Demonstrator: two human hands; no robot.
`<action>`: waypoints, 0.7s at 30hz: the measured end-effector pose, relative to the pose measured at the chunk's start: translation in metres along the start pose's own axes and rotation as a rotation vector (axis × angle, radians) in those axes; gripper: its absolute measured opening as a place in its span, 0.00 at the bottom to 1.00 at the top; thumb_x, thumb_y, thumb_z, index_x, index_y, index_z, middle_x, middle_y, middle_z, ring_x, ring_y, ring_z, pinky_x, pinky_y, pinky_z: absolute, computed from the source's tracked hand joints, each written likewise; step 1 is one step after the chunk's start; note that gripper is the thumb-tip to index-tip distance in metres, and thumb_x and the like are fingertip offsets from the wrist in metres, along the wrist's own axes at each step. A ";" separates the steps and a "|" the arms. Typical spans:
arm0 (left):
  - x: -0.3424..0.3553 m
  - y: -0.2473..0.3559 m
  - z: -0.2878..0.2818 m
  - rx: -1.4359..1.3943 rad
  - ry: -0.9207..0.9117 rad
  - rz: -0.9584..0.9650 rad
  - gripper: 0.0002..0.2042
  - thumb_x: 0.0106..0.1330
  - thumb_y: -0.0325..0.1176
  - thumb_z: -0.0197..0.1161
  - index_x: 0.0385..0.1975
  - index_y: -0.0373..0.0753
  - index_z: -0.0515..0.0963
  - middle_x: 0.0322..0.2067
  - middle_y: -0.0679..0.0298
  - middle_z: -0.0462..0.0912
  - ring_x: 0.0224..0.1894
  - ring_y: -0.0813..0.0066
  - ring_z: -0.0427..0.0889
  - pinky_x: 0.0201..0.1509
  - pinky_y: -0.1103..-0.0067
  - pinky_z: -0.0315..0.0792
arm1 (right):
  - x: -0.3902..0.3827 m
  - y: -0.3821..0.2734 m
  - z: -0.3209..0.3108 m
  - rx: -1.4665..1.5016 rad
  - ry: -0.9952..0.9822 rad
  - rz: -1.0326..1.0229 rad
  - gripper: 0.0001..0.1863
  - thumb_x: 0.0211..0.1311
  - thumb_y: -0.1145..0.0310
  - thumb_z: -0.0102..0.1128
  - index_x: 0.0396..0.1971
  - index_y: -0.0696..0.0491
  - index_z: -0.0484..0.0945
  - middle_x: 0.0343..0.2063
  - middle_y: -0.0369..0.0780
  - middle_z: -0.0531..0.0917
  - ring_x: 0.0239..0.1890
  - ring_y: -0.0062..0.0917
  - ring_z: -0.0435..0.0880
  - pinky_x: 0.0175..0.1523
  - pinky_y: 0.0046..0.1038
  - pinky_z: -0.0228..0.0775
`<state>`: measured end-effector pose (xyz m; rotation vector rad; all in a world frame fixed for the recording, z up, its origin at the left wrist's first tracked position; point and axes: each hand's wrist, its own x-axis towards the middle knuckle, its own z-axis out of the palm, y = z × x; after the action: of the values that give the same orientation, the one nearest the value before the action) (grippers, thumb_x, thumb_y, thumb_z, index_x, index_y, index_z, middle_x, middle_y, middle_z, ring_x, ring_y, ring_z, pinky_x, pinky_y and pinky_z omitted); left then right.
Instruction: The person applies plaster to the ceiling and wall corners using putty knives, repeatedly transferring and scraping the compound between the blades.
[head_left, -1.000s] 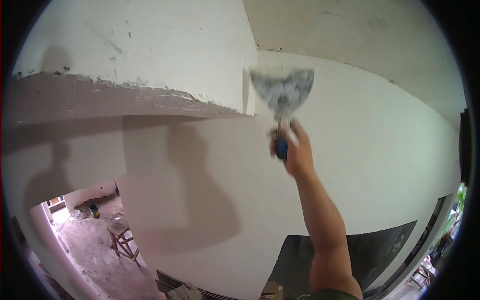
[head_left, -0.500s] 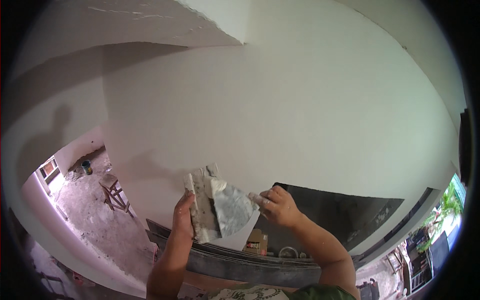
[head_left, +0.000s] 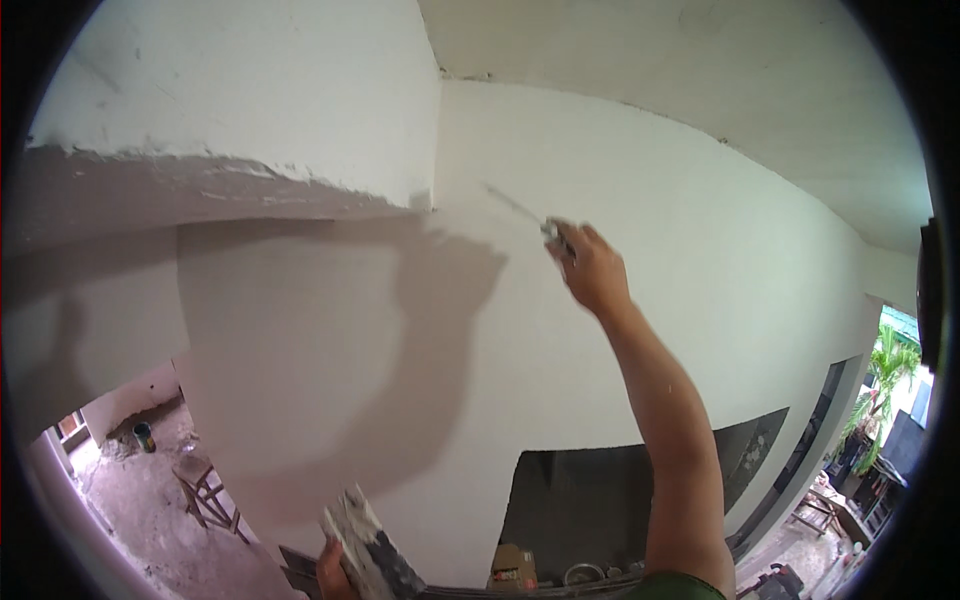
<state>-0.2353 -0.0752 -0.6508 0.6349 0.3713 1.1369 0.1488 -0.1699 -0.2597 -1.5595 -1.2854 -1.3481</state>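
Note:
Raised high in front of the white wall, my right hand is closed round the handle of a putty knife. Its blade shows almost edge-on, slightly blurred, pointing up and left near the inner corner; I cannot tell whether it touches the wall. Low at the bottom edge, my left hand grips the side of a flat, plaster-caked board. Pale and dark grey smears cover the board, and its lower part is cut off by the frame.
A rough-edged beam juts out at upper left. Below the wall is a dark recess, with a cardboard box and a round metal dish at its foot. A wooden stool and a bucket stand on the left floor.
My right hand has lifted the putty knife up from the board toward the wall's upper corner. My left hand with the board sits lower in view, and the view has tilted upward.

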 end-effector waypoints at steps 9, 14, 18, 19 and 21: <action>-0.022 -0.045 -0.102 0.365 0.207 0.043 0.22 0.70 0.44 0.52 0.57 0.37 0.73 0.44 0.56 0.82 0.42 0.62 0.82 0.47 0.67 0.77 | 0.165 -0.032 0.015 -0.153 0.071 0.028 0.16 0.69 0.55 0.55 0.40 0.54 0.75 0.36 0.44 0.84 0.42 0.42 0.83 0.46 0.42 0.73; -0.028 -0.046 -0.109 0.406 0.247 0.039 0.22 0.70 0.44 0.52 0.57 0.37 0.73 0.44 0.56 0.82 0.43 0.62 0.82 0.47 0.67 0.77 | 0.191 -0.043 0.031 -0.231 0.114 0.019 0.16 0.69 0.55 0.54 0.44 0.53 0.75 0.38 0.44 0.84 0.44 0.42 0.83 0.47 0.43 0.73; -0.030 -0.045 -0.115 0.422 0.263 0.044 0.22 0.70 0.44 0.52 0.57 0.37 0.73 0.45 0.56 0.82 0.43 0.62 0.82 0.48 0.67 0.77 | 0.203 -0.044 0.034 -0.270 0.145 0.014 0.17 0.70 0.54 0.53 0.46 0.53 0.75 0.40 0.43 0.85 0.45 0.41 0.83 0.49 0.43 0.73; -0.030 -0.045 -0.115 0.423 0.267 0.046 0.22 0.70 0.44 0.52 0.57 0.37 0.73 0.45 0.56 0.82 0.43 0.62 0.82 0.48 0.67 0.77 | 0.204 -0.043 0.032 -0.244 0.118 0.023 0.18 0.70 0.54 0.53 0.46 0.53 0.75 0.41 0.43 0.84 0.46 0.41 0.83 0.49 0.42 0.73; -0.031 -0.046 -0.117 0.427 0.273 0.046 0.22 0.70 0.44 0.52 0.57 0.37 0.73 0.45 0.56 0.82 0.43 0.62 0.82 0.48 0.67 0.77 | 0.206 -0.041 0.030 -0.220 0.093 0.028 0.18 0.70 0.53 0.53 0.46 0.53 0.75 0.42 0.43 0.84 0.46 0.41 0.83 0.49 0.42 0.73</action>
<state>-0.2818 -0.0836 -0.7715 0.8653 0.8520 1.2012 0.1108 -0.0831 -0.0696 -1.6330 -1.0843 -1.5685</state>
